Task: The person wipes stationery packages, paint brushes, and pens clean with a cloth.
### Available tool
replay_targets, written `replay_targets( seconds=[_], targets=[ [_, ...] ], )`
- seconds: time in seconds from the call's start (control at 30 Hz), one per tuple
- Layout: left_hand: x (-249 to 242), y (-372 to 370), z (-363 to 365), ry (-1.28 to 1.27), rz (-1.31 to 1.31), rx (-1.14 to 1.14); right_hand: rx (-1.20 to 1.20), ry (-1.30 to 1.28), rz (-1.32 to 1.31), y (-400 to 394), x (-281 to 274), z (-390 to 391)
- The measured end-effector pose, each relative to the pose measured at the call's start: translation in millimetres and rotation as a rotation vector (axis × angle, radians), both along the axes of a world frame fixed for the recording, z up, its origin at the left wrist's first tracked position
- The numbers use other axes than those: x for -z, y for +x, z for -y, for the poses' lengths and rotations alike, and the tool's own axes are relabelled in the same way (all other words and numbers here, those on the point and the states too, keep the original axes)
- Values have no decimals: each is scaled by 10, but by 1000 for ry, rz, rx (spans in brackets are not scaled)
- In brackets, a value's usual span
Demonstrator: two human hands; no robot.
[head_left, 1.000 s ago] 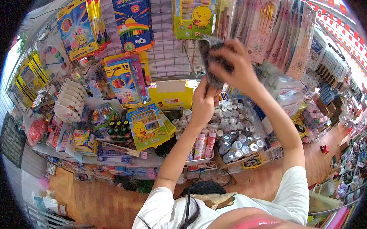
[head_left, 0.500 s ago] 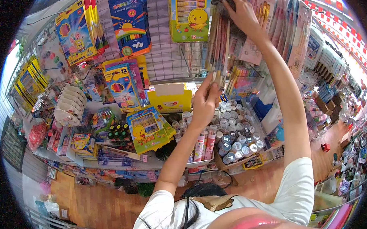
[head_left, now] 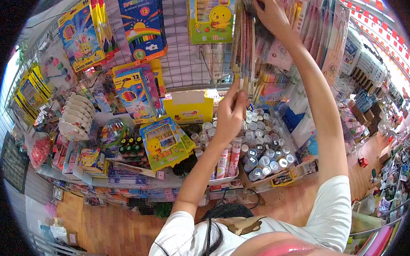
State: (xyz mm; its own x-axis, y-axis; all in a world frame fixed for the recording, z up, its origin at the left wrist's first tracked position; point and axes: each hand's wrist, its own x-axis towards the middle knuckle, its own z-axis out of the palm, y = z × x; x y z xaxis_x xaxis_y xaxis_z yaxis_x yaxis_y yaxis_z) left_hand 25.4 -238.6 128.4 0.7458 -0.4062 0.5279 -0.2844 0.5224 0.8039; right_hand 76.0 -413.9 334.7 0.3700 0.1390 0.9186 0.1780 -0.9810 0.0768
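A bundle of long, thin paintbrush-like sticks (head_left: 244, 59), partly in clear plastic, hangs upright on the wire rack. My left hand (head_left: 231, 116) is closed round its lower end, thumb on the near side. Higher up, my right hand (head_left: 269, 15) reaches to the top of the bundle, its fingers bent against a dark piece (head_left: 246, 1) there. Whether those fingertips pinch anything is hard to see. A chick-printed crayon box (head_left: 212, 19) hangs just left of the bundle. Beneath my left hand stand several clear-lidded tubes (head_left: 264, 146).
Colour pencil packs (head_left: 143, 28) hang on the wire grid to the left. A yellow display box (head_left: 188, 109) and crayon boxes (head_left: 162, 145) sit on the shelf. More hanging packets (head_left: 321, 29) crowd the right side. Wooden floor (head_left: 302, 197) shows below.
The whole view has shifted slightly. Both hands stay at the two ends of the bundle, with only small finger movements; the bundle still hangs upright.
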Motion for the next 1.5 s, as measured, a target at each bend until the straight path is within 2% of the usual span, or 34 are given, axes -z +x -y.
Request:
replay_targets(
  seconds=[0.03, 0.13, 0.23, 0.33, 0.43, 0.57, 0.6, 0.67, 0.77, 0.9, 0.97, 1.07, 1.2, 1.3, 1.37, 1.43, 1.5],
  targets=[
    [-20, 7, -20, 11, 3, -23, -12, 136, -118, -15, -95, -79],
    [-113, 5, -122, -1, -45, 22, -65, 236, -170, -197, 124, -445],
    [-90, 12, -122, -19, -42, 27, -186, 37, 66, -281, 680, -396],
    [-31, 22, -92, -9, -56, 45, -169, 129, -37, -632, 1065, -548],
    [6, -19, -67, -65, -85, 82, -204, 127, -159, -737, 1123, -552],
    [-65, 13, -34, -66, -56, 95, -245, 4, 138, -162, 757, -222],
    [-89, -25, -2, -95, -91, 17, -173, 89, 50, -205, 699, -284],
    [-139, -25, -92, -38, -67, 57, -30, 255, -125, -304, 563, -436],
    [-216, -100, -155, -4, -65, 25, -249, 189, 76, -268, 950, -383],
    [-139, -45, -191, -14, -104, 68, -379, 203, -82, -879, 1520, -760],
    [-75, -62, -176, -36, -113, 88, -395, 221, -177, -1011, 1529, -786],
    [-38, -38, -137, -95, -91, 138, -293, 58, -149, -823, 1338, -661],
    [-68, -29, -143, -50, -59, 79, -244, 110, 51, -456, 983, -502],
    [-137, -57, -200, -52, -103, 87, -239, 141, 74, -530, 1157, -648],
    [-179, -73, -244, -61, -155, 48, -337, 85, -72, -779, 1329, -795],
    [-79, 10, -259, -42, -136, 123, -333, 95, -170, -914, 1499, -825],
    [-86, -56, -247, -35, -152, 120, -286, -19, -148, -814, 1421, -711]
  ],
)
